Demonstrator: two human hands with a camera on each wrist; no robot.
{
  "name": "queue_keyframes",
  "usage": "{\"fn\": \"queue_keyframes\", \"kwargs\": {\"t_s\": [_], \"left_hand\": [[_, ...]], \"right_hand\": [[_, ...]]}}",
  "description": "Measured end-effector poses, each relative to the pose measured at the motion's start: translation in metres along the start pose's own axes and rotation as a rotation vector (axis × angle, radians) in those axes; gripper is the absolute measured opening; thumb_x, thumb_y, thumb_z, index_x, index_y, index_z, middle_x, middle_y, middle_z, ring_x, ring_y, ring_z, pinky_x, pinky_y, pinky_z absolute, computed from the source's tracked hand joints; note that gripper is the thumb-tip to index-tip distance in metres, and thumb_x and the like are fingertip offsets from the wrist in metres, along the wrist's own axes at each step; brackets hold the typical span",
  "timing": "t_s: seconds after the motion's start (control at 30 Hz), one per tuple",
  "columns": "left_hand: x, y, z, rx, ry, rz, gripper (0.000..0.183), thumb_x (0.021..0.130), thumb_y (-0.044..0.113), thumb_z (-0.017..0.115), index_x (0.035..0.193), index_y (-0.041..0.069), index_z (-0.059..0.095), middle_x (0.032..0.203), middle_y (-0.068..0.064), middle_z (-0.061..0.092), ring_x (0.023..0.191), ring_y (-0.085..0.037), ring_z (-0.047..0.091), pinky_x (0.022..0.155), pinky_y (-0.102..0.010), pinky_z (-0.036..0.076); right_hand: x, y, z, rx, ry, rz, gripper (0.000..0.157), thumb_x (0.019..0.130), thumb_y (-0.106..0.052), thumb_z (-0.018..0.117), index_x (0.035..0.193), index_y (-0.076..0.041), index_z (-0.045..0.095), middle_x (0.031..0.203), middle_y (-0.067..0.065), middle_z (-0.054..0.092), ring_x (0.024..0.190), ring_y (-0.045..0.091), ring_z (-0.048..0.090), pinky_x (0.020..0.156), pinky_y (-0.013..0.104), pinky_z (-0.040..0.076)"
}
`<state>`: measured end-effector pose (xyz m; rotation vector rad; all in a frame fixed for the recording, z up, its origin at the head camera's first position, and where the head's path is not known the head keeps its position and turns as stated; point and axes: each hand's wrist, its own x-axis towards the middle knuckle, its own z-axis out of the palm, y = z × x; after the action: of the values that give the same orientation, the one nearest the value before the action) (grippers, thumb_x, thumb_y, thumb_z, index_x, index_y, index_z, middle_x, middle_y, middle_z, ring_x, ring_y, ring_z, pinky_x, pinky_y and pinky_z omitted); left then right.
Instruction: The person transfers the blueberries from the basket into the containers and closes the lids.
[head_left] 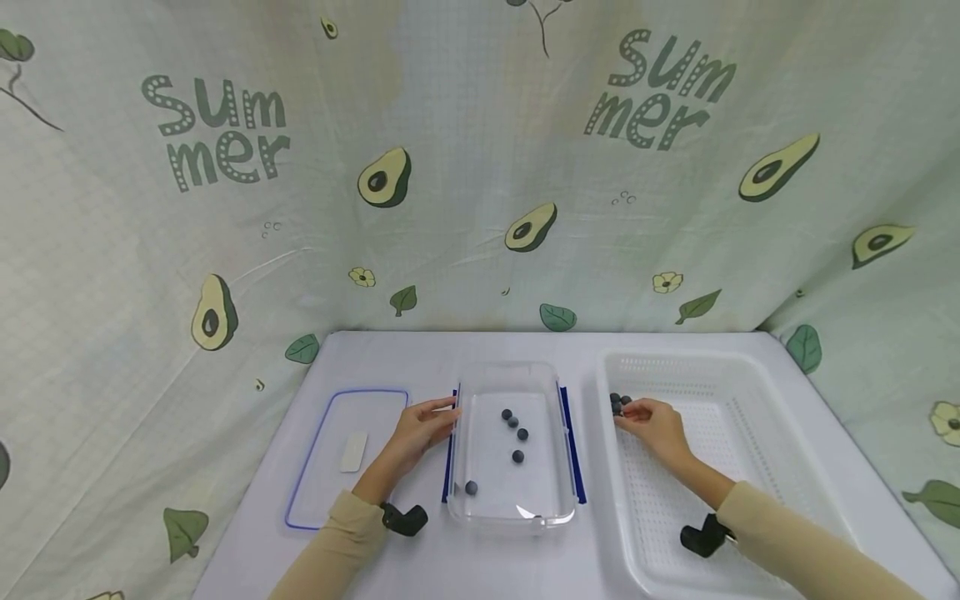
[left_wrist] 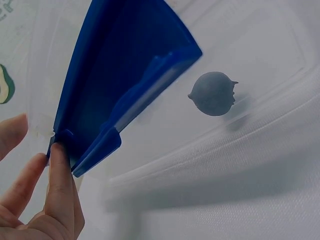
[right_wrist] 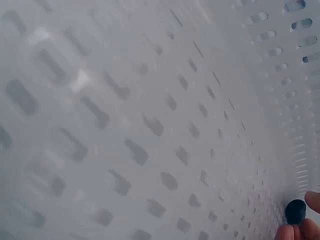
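Note:
A clear plastic container (head_left: 491, 500) with blue side latches stands mid-table, several blueberries (head_left: 518, 457) scattered on its floor. My left hand (head_left: 422, 433) is at its left side, where fairly straight fingers touch the raised blue latch (left_wrist: 120, 80) and the thumb stays apart. One blueberry (left_wrist: 213, 94) shows through the container wall beyond that latch. Over at the white perforated basket (head_left: 720, 500), my right hand (head_left: 660, 427) reaches to the left wall, beside a small cluster of blueberries (head_left: 615, 398). Its thumb and fingertips pinch a dark blueberry (right_wrist: 295, 211) in the right wrist view.
Left of the container lies a clear lid with a blue rim (head_left: 300, 483), a white rectangular piece (head_left: 354, 452) on it. A printed curtain (head_left: 465, 108) hangs behind and beside the white table (head_left: 435, 350).

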<state>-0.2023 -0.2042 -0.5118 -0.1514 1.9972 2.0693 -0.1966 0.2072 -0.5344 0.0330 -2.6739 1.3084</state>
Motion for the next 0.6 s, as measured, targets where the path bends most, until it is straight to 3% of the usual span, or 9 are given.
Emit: {"fn": "queue_keyframes", "kwargs": {"t_s": [0.6], "left_hand": [[0.0037,-0.0015,0.0045,0.004,0.022,0.016,0.045,0.091,0.016,0.076,0.129,-0.003,0.063,0.109,-0.013,0.068,0.104,-0.028,0.066,0.085,-0.027,0.058]], "right_hand": [[0.0046,0.0016,0.0033,-0.009,-0.01,-0.032,0.016,0.082,-0.002,0.079,0.094,0.006,0.072,0.085,0.014,0.072,0.076,0.023,0.068,0.065,0.017,0.055]]}}
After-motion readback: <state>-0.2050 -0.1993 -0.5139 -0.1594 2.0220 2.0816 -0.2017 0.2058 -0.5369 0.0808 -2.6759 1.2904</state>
